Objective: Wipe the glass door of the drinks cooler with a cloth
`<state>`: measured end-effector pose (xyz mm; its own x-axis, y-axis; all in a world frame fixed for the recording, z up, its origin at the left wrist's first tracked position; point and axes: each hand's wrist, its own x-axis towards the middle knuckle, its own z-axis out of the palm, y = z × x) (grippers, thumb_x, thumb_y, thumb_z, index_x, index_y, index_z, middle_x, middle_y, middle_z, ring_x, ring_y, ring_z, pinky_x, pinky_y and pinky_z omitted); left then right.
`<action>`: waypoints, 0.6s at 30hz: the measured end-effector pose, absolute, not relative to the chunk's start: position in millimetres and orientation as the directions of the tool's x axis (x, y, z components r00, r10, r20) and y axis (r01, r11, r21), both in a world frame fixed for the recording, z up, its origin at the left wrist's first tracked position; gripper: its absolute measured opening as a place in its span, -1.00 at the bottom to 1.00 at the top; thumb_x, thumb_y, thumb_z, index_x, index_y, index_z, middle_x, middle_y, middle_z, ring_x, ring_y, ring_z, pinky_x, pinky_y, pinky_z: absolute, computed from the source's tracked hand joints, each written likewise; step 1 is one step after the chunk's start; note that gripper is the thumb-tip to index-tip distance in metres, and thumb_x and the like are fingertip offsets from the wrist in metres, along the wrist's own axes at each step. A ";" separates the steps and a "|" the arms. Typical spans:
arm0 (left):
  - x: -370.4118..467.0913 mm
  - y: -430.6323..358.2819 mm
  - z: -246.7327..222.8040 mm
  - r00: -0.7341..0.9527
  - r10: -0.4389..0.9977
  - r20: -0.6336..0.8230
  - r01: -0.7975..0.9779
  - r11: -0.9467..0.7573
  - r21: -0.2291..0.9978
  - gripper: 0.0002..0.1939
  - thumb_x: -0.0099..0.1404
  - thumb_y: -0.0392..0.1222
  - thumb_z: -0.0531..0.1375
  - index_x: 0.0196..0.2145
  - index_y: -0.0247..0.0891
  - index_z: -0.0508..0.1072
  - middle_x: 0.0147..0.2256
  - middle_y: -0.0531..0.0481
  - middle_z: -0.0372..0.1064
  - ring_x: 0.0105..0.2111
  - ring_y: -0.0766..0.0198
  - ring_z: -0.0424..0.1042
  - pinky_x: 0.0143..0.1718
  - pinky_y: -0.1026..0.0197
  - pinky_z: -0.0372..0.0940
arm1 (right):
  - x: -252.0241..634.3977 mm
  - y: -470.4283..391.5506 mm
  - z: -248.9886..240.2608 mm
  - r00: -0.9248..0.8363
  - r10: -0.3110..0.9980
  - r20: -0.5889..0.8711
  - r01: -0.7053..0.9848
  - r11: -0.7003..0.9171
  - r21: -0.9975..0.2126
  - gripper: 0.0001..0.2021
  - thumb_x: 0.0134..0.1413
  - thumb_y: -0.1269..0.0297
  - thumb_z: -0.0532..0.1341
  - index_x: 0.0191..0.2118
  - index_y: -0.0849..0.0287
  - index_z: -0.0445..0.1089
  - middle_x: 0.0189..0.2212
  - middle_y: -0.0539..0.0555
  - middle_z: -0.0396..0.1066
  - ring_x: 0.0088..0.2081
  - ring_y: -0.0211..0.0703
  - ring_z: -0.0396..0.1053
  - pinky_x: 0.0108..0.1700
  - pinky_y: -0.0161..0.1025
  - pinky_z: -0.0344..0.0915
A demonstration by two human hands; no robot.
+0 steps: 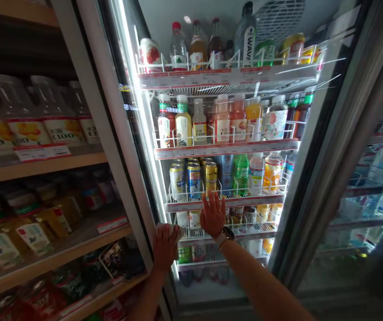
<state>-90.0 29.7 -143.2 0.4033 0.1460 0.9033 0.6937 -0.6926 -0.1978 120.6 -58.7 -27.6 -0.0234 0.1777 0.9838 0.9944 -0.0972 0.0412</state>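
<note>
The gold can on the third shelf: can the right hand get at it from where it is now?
Probably yes: the right hand is spread just below the gold can, the cooler door stands open, and only the low wire rail fronts it.

"WAVE" on tall dark bottle (246, 38); "C100" on shelf bottles (60, 129).

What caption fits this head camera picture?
Right hand reaches toward drink cans in an open cooler; left hand holds something pale.

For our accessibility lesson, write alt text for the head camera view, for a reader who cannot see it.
A person's right hand, a watch on its wrist, reaches to the front of a wire shelf of cans in an open, lit drinks fridge, while the left hand holds a pale object at the door frame. Bottled drinks fill the higher shelves and the wooden shelving to the left.
</note>
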 end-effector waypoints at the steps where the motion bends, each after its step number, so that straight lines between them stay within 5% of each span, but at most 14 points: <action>1: -86.9 30.7 -125.4 0.397 0.137 0.908 0.690 -0.697 -0.196 -0.25 0.29 -0.35 0.15 0.36 -0.01 0.01 0.38 -0.11 -0.04 0.40 -0.03 -0.19 0.37 -0.21 -0.11 | 120.2 -58.6 -27.6 -0.027 0.172 0.985 0.995 -0.093 0.044 -0.31 0.20 0.39 0.02 0.43 0.20 -0.14 0.34 0.24 0.12 0.40 0.05 -0.07 0.38 0.15 -0.16; 4: -67.4 31.1 -52.6 0.316 0.069 0.946 0.677 -0.715 -0.174 -0.28 0.34 -0.26 0.13 0.38 -0.02 -0.03 0.42 -0.06 -0.24 0.41 -0.04 -0.26 0.38 -0.25 -0.23 | 118.9 -58.4 -27.7 -0.020 0.175 0.984 0.995 -0.092 0.037 -0.31 0.20 0.39 0.01 0.43 0.20 -0.12 0.35 0.25 0.10 0.40 0.07 -0.06 0.37 0.16 -0.13; 9: -17.4 14.7 39.3 0.226 0.080 0.971 0.678 -0.729 -0.098 -0.29 0.36 -0.20 0.11 0.39 -0.05 -0.07 0.43 -0.08 -0.29 0.41 -0.11 -0.27 0.37 -0.32 -0.27 | 119.6 -56.4 -30.1 -0.004 0.170 0.986 0.995 -0.097 0.021 -0.37 0.20 0.38 0.01 0.40 0.19 0.02 0.33 0.24 0.15 0.39 0.07 -0.02 0.36 0.16 -0.10; 13: 13.1 0.9 24.5 0.275 0.028 0.961 0.635 -0.756 -0.160 -0.35 0.40 -0.13 0.08 0.38 -0.06 -0.02 0.42 -0.04 -0.20 0.42 0.01 -0.28 0.40 -0.19 -0.32 | 122.7 -51.5 -34.0 -0.025 0.118 0.993 0.995 -0.089 0.035 -0.44 0.19 0.36 0.02 0.32 0.18 0.17 0.29 0.23 0.22 0.38 0.04 -0.01 0.36 0.15 -0.07; 18: 15.7 -1.0 -56.9 0.273 0.036 0.961 0.669 -0.725 -0.163 -0.37 0.40 -0.14 0.06 0.37 -0.10 0.02 0.37 -0.09 -0.02 0.41 0.05 -0.21 0.40 -0.13 -0.28 | 124.6 -51.8 -33.4 -0.044 0.117 0.992 0.990 -0.129 0.059 -0.46 0.22 0.35 -0.01 0.30 0.19 0.20 0.30 0.24 0.20 0.39 0.01 -0.03 0.38 0.10 -0.13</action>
<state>15.7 -1.0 -56.9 0.2732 0.0356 0.9613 0.6694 -0.7247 -0.1633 124.6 -51.8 -33.4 -0.0443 0.1175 0.9921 0.9899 -0.1285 0.0595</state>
